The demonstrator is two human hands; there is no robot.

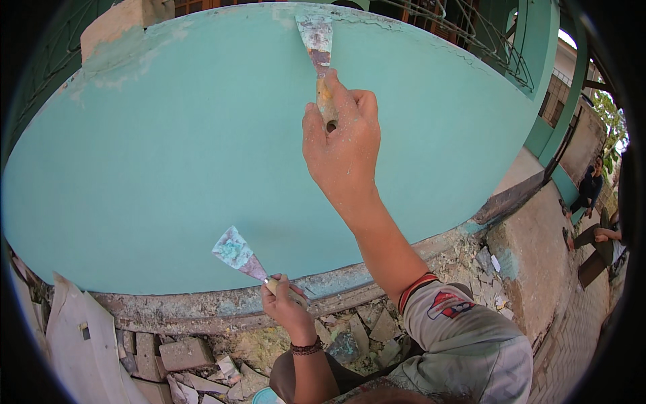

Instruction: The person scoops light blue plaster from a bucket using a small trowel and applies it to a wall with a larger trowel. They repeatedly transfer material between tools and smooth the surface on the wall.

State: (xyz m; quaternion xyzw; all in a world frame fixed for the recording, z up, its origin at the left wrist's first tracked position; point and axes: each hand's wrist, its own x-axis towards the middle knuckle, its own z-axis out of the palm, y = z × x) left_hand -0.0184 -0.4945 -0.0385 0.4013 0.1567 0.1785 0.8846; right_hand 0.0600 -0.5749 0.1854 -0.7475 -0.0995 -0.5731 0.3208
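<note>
My right hand point(343, 141) grips the wooden handle of a putty knife point(314, 37), whose smeared blade lies at the upper edge of the mint-green wall point(148, 175), beside a thin crack point(377, 25). Lower down, my left hand point(288, 306) holds a second putty knife point(232, 248) by its handle. That blade carries pale turquoise and white paste and points up and to the left, in front of the wall.
Broken tiles and bricks point(185, 353) lie below the wall's rough base point(168, 313). A pale sheet point(74, 343) is at lower left, a bucket point(268, 397) at bottom, metal grillework point(484, 44) above. Two people point(589, 185) point(599, 242) sit at right beside paving.
</note>
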